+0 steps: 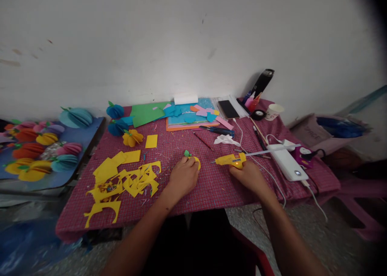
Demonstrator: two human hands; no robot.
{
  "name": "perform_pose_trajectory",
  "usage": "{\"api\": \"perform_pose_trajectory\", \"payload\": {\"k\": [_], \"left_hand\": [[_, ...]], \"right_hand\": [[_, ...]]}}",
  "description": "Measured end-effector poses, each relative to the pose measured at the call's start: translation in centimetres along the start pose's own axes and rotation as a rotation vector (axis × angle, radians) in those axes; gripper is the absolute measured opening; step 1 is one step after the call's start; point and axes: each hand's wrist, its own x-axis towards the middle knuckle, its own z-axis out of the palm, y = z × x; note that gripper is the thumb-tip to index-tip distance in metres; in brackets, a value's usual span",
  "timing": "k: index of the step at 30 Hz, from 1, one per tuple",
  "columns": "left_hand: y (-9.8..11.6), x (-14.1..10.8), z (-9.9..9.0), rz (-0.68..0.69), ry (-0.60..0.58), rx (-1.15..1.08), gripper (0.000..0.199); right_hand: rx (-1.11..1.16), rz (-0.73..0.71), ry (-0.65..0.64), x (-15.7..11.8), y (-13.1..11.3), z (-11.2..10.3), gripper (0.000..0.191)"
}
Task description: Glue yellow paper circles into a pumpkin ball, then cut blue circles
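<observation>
My left hand [185,174] is closed over a small yellow paper piece [196,163] near the middle of the table, with a green leaf shape [187,153] showing just above its fingers. My right hand [247,173] grips a yellow glue gun [231,160] by its handle. The gun's nozzle points left toward the yellow piece, a short gap away from it, and a small orange light glows on its body. A long whitish stick extends from the gun's rear to the right.
Yellow paper scraps [136,181] cover the table's left part. Paper sheets [148,112], a phone [228,109], pliers [217,130], a cup [273,111] and a bottle [263,82] lie or stand behind. A white power bank [287,163] and cables are at the right. Paper ornaments [65,163] fill a side table.
</observation>
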Motion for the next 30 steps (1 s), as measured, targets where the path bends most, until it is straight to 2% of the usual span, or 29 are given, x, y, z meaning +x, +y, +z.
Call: {"api": "perform_pose_trajectory", "payload": {"k": [9,16,23,30], "left_hand": [[0.06,0.2,-0.29,-0.016,-0.015,-0.024,0.023],[0.07,0.38,-0.42,0.008,-0.02,0.006,0.022],[-0.25,0.14,0.14,-0.086,0.037,-0.081,0.019],[-0.1,0.3,-0.25,-0.038,0.02,-0.079,0.019]], "right_hand": [[-0.085,0.039,0.002,-0.02,-0.16,-0.03,0.034],[-0.024,0.024,-0.01,-0.02,0.05,0.09,0.032],[-0.03,0.022,-0.001,-0.06,-0.08,-0.09,0.032],[-0.058,0.035,-0.017,0.02,-0.07,-0.1,0.034]]}}
